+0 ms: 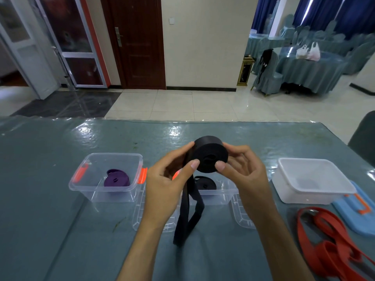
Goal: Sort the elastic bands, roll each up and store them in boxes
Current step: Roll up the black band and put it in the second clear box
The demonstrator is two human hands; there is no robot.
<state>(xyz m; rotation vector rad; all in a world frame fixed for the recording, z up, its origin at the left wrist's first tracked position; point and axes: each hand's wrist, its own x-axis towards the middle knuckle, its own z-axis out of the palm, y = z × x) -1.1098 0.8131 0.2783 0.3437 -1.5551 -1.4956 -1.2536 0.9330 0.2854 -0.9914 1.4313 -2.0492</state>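
Observation:
A black elastic band (211,153), mostly rolled into a thick coil, is held up above the table. My left hand (168,179) pinches the coil's left side and my right hand (241,171) pinches its right side. The band's unrolled tail (188,216) hangs down to the table top. Behind the hands, a clear box (219,196) holds a rolled black band (205,184). The clear box with orange clips (87,187) at the left holds a rolled purple band (116,179). Loose red bands (328,236) lie at the right.
An empty white box (312,181) stands at the right, with a blue lid (357,213) beside it. Clear lids (140,211) lie under the front of the middle box. The teal table cover (50,230) reaches a far edge, with tiled floor beyond. A dark chair back (363,136) stands at the right.

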